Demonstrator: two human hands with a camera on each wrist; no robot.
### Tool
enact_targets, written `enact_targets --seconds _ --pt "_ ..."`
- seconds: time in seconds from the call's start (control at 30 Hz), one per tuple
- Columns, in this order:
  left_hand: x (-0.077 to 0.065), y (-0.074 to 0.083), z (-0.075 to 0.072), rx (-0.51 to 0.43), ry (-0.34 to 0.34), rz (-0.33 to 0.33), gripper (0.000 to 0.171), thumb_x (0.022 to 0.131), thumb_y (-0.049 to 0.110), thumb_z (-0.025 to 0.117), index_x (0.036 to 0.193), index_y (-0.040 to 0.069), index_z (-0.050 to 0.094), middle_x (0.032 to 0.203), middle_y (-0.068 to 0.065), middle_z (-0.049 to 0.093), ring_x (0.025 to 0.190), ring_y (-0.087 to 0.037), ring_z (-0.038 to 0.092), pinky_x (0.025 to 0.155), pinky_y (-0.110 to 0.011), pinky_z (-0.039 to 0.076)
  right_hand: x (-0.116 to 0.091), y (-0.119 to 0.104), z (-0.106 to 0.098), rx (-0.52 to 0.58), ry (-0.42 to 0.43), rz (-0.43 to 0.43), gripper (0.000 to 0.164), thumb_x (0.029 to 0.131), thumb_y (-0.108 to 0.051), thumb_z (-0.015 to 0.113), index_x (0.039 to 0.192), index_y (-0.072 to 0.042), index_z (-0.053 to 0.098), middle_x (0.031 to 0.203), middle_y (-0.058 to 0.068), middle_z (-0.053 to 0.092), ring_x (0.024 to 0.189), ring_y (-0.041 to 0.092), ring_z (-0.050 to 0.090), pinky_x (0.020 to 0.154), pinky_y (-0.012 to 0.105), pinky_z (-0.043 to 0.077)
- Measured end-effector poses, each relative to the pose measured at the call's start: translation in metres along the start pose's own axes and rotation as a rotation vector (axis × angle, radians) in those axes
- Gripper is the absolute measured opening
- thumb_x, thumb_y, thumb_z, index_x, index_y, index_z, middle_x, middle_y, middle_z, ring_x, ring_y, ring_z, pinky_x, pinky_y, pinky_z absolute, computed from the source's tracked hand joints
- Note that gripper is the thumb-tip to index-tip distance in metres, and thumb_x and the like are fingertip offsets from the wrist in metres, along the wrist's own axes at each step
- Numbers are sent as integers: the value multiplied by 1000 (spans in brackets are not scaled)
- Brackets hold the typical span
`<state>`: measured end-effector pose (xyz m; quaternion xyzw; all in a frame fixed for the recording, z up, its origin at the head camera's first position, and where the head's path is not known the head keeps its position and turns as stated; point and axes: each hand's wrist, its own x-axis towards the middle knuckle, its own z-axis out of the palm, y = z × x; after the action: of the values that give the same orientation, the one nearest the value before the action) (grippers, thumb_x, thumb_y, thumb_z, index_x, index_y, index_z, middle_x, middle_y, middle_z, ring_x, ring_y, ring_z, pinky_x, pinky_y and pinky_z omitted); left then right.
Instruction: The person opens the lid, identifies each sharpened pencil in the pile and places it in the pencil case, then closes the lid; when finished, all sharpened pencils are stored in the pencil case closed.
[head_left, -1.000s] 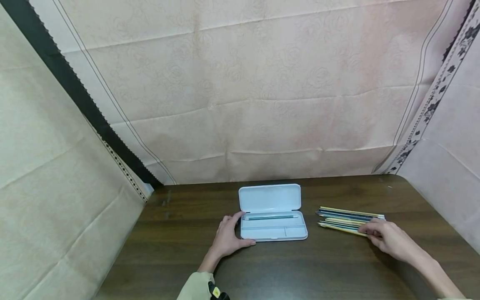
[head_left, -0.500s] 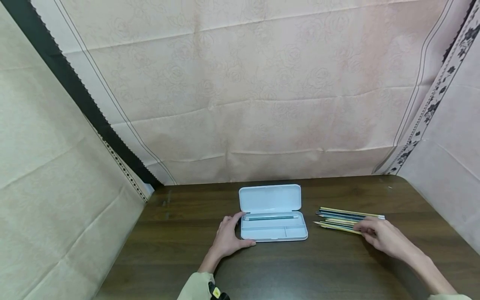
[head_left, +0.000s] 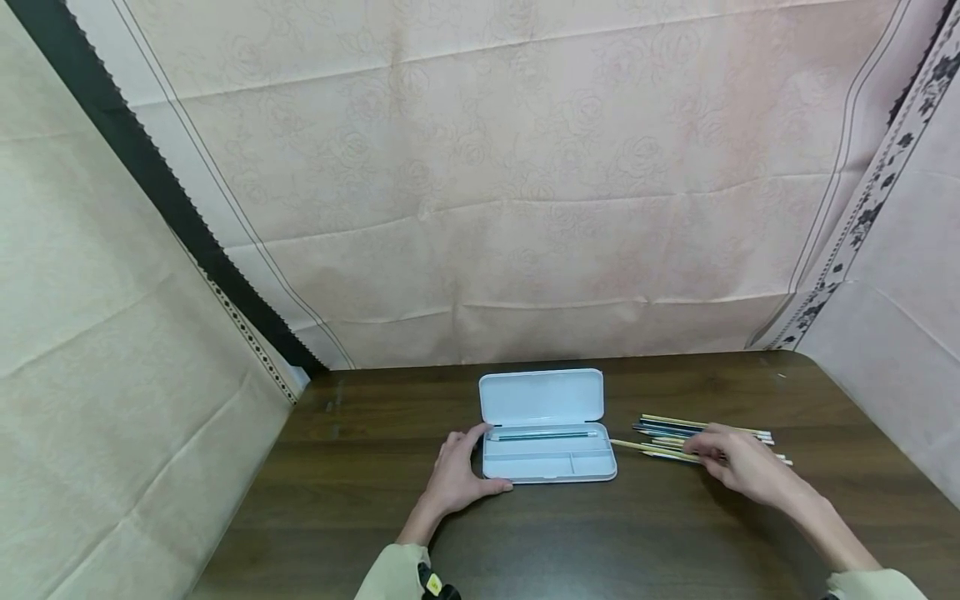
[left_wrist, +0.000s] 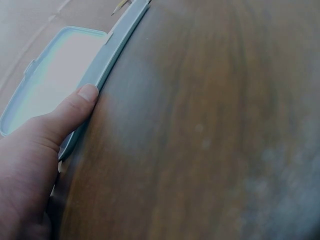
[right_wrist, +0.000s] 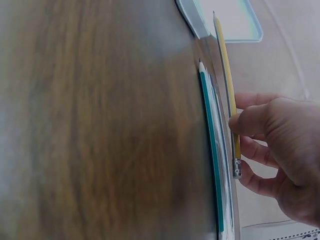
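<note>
A light blue pencil case [head_left: 525, 469] lies with its lid raised, and a green pencil [head_left: 543, 435] rests in its rear compartment. My left hand [head_left: 453, 477] holds the case's left end, forefinger at the rear side and thumb on the front edge. In the right wrist view, my right hand [right_wrist: 285, 145] pinches a yellow pencil [right_wrist: 228, 75] near its eraser end, between thumb and fingers. It is raised beside the other pencils [right_wrist: 212, 135], its sharpened tip toward the case. My right hand partly hides the pile in the head view.
Several yellow, green and dark pencils [head_left: 667, 432] lie side by side to the right of the case. Underneath is a brown wooden table [head_left: 585, 542]. Pale patterned cloth [head_left: 525, 208] hangs behind the table and at both sides.
My right hand has moved left toward the case, drawing the yellow pencil out from the pile's near side. My left hand and the case have stayed in place.
</note>
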<state>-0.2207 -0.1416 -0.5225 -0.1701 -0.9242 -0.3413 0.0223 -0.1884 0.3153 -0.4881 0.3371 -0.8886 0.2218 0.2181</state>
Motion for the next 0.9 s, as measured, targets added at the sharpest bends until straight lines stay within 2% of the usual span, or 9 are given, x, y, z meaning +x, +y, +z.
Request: enact_targets --seconds 0.17,0.53,0.73,0.9 --pt "0 1 0 2 -1 3 96 69 62 85 147 20 47 120 -8 51 107 -25 44 85 -47 42 7 -4 3 4 -11 2 42 66 16 79 95 -15 73 82 -15 55 69 -3 47 55 25 41" --pt "-1 0 1 18 8 24 98 68 63 85 147 19 48 118 -6 53 103 -22 45 84 -43 41 31 -15 10 92 -142 54 34 76 14 74 98 -12 74 87 -7 60 69 1 47 56 24 43" --pt "0 0 1 13 10 22 98 67 63 85 147 19 48 117 -6 53 103 -21 44 83 -43 41 41 -20 15 107 -159 42 36 77 15 73 100 -13 74 88 -6 60 70 1 49 58 25 44" --pt "0 0 0 15 13 20 98 67 63 85 147 19 48 117 -6 53 103 -22 44 83 -43 41 51 -26 19 122 -193 73 36 79 15 72 100 -14 74 88 -5 60 70 3 49 58 24 44"
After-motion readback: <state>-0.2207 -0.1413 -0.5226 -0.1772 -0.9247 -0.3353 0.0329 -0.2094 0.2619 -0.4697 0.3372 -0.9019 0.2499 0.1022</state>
